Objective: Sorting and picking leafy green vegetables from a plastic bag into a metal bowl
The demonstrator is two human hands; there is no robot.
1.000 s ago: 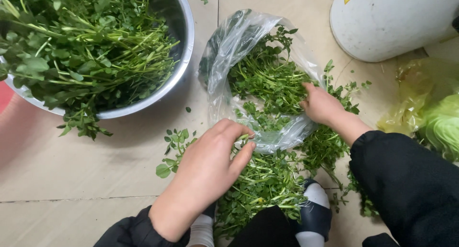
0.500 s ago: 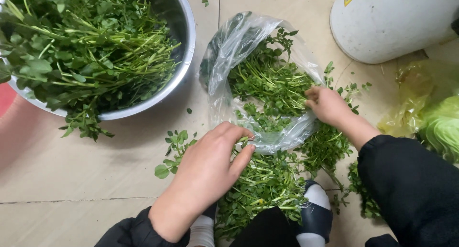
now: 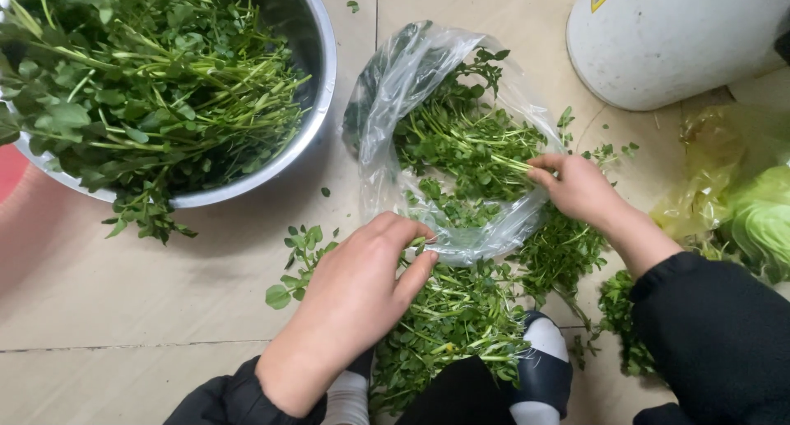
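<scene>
Left hand (image 3: 354, 297): curling closed over loose greens (image 3: 453, 318) on the floor (image 3: 123, 293), near the plastic bag (image 3: 395, 88).
Right hand (image 3: 576, 186): pinching a stem from the greens in the bag (image 3: 465, 141).
Bowl (image 3: 317, 71): far left, already sitting heaped with sprigs (image 3: 140, 88).
Done: a large share seems to be lying sorted in the bowl.
Left: bag roughly half full; pile between the feet waiting.
Right edge: white bucket (image 3: 675, 38), cabbage (image 3: 761, 219).
</scene>
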